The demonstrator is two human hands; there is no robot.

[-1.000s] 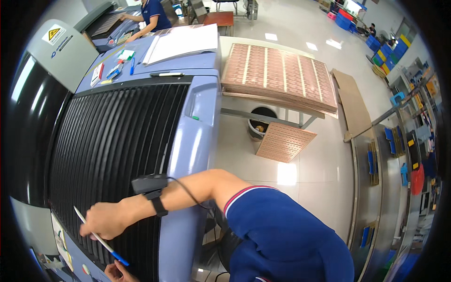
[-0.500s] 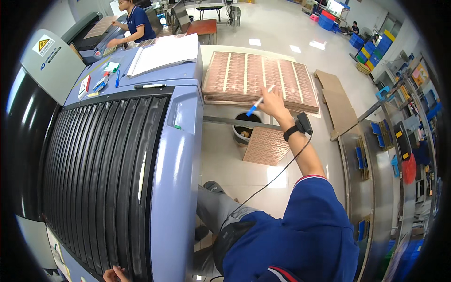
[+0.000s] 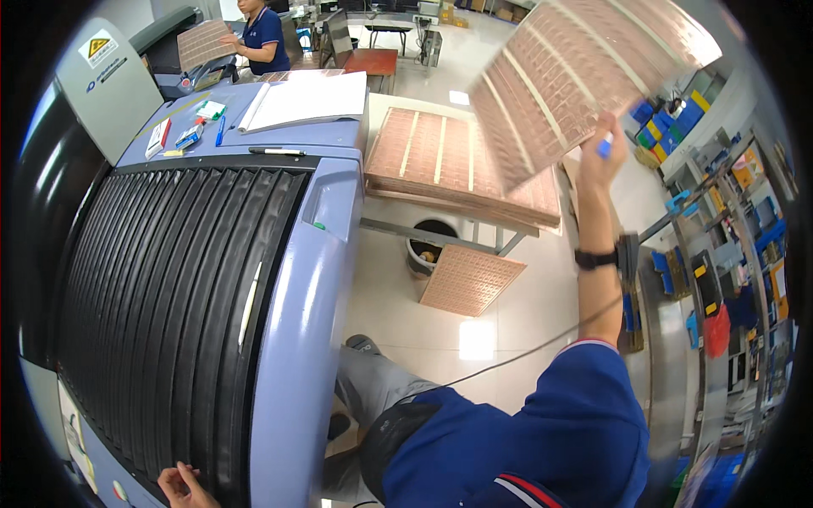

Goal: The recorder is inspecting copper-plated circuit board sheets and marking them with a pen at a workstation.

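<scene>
My right hand [image 3: 602, 157] is raised at the right, its fingers closed on the lower edge of a copper-coloured circuit board panel [image 3: 563, 80]. The panel is tilted up and smeared by motion. A marker with a blue end [image 3: 605, 146] is in the same hand. Below and left of the raised panel lies a stack of similar panels [image 3: 423, 157] on a stand. At the lower left, my left hand [image 3: 184, 486] rests by the black bellows cover [image 3: 182, 313] of the machine, fingers loosely bent and apart, with nothing visible in them.
On the blue machine top lie an open paper pad [image 3: 305, 102], a black-and-white marker [image 3: 278, 151] and small boxes. A bin [image 3: 434, 237] and a leaning panel [image 3: 471, 279] stand under the stack. Metal racks [image 3: 677, 339] line the right; another person [image 3: 264, 42] holds a panel.
My right hand has taken hold of a panel and lifted it up and to the right off the stack, still with the marker. The other person has raised a panel too.
</scene>
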